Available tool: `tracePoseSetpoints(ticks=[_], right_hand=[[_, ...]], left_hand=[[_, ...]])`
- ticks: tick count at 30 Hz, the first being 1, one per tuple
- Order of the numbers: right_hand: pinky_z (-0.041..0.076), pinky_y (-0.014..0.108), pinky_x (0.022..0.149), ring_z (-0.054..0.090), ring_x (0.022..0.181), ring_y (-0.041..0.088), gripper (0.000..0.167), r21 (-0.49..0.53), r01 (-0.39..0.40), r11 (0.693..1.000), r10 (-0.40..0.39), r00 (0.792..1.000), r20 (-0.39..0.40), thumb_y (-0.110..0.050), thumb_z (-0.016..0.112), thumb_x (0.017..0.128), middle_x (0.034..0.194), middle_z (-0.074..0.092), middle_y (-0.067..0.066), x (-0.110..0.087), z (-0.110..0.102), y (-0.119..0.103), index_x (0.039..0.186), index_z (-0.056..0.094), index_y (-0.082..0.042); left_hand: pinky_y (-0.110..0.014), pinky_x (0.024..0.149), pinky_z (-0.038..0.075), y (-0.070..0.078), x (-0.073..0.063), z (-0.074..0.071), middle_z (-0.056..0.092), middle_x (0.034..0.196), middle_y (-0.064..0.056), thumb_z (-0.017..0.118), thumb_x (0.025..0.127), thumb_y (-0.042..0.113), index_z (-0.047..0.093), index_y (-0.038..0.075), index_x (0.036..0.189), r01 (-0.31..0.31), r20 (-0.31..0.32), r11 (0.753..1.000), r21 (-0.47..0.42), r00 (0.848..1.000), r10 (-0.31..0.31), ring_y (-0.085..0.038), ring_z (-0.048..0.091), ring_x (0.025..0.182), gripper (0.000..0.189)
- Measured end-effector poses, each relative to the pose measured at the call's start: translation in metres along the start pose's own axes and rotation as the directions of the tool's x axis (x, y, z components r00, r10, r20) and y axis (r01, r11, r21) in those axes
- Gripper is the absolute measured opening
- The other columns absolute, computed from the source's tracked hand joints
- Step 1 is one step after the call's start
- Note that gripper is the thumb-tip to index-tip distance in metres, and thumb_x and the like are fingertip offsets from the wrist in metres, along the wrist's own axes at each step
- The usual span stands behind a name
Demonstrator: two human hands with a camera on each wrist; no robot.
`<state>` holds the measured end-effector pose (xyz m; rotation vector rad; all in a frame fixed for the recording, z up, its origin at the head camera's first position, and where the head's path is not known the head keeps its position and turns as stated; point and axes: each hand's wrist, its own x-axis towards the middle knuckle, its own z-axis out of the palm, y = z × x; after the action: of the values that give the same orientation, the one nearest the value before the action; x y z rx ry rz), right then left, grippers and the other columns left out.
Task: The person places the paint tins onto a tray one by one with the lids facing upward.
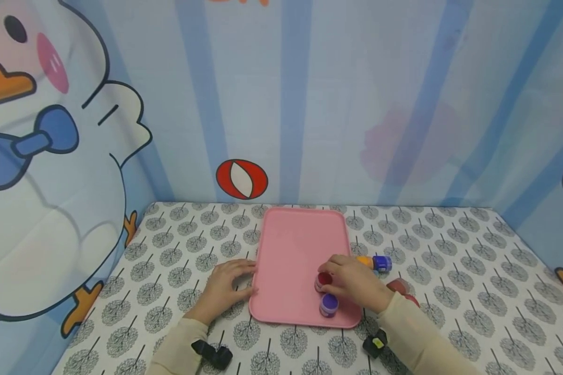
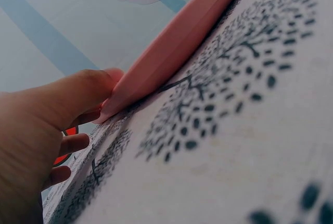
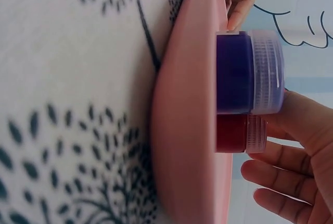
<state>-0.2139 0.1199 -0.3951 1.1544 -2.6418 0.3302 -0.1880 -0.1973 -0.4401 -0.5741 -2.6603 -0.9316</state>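
Observation:
A pink tray (image 1: 300, 239) lies on the table. My right hand (image 1: 354, 278) reaches over its right side and pinches a small red paint jar (image 1: 324, 279) between thumb and fingers. In the right wrist view the red jar (image 3: 231, 133) stands upright on the tray, partly behind a purple paint jar (image 3: 234, 73) with a clear ribbed lid. That purple jar (image 1: 329, 305) sits nearer the front edge; the thumb's tip is hidden behind it. My left hand (image 1: 222, 289) is at the tray's left edge, fingers loosely spread, its thumb (image 2: 88, 86) touching the rim.
Right of the tray lie an orange jar (image 1: 366, 261) and a blue-purple jar (image 1: 382, 263) on their sides. A brownish-red jar (image 1: 398, 285) and a red one (image 1: 412, 299) are partly hidden by the right wrist. A printed curtain (image 1: 338, 130) rises behind the patterned tablecloth (image 1: 178, 260).

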Motion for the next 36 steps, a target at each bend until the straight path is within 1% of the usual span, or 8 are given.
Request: tracePoseSetpoints(ticks=[7,21,27,31,36], right_hand=[[0.055,0.025,0.077,0.06,0.083,0.008,0.031,0.008,-0.016,1.0,0.016,1.0,0.019,-0.035,0.075,0.08,0.094,0.065,-0.004,0.0012,0.0001,-0.0004,0.103,0.07,-0.014],[0.055,0.027,0.079,0.062,0.086,0.009,0.034,0.006,-0.02,1.0,0.02,1.0,0.021,-0.038,0.074,0.081,0.096,0.067,-0.004,0.0007,-0.0007,0.0012,0.105,0.07,-0.014],[0.056,0.028,0.081,0.063,0.089,0.011,0.032,0.009,-0.02,1.0,0.02,1.0,0.021,-0.036,0.073,0.083,0.098,0.067,-0.003,-0.0003,-0.003,0.0023,0.106,0.07,-0.013],[0.056,0.029,0.082,0.063,0.09,0.012,0.031,0.026,-0.011,1.0,0.01,1.0,0.011,-0.033,0.073,0.084,0.099,0.067,-0.002,-0.0007,-0.005,0.0029,0.106,0.069,-0.012],[0.056,0.03,0.082,0.064,0.09,0.013,0.031,0.037,0.011,0.999,-0.01,1.0,-0.022,-0.03,0.074,0.083,0.098,0.067,-0.001,-0.0022,-0.0064,0.0048,0.106,0.069,-0.01]], left_hand=[[-0.058,0.107,0.037,-0.0011,0.0003,0.0005,0.065,0.128,-0.004,0.079,0.076,0.027,0.069,0.013,0.115,0.009,0.004,1.0,0.003,1.0,-0.009,-0.029,0.056,0.124,0.042],[-0.058,0.109,0.035,0.0006,0.0006,-0.0003,0.063,0.13,-0.005,0.079,0.076,0.027,0.069,0.012,0.115,0.047,0.024,0.999,-0.01,0.999,-0.047,-0.029,0.054,0.126,0.043],[-0.058,0.109,0.035,-0.0007,0.0007,0.0008,0.064,0.129,-0.004,0.079,0.076,0.027,0.069,0.013,0.116,0.045,0.021,0.999,-0.005,0.999,-0.045,-0.029,0.054,0.126,0.043],[-0.058,0.109,0.035,-0.0016,0.0001,0.001,0.064,0.129,-0.004,0.079,0.076,0.026,0.069,0.013,0.116,0.046,0.018,0.999,-0.001,0.999,-0.046,-0.029,0.054,0.126,0.043],[-0.058,0.109,0.035,-0.0009,0.0002,0.001,0.064,0.13,-0.004,0.079,0.076,0.026,0.069,0.013,0.116,0.05,0.021,0.999,0.001,0.999,-0.05,-0.03,0.054,0.126,0.043]])
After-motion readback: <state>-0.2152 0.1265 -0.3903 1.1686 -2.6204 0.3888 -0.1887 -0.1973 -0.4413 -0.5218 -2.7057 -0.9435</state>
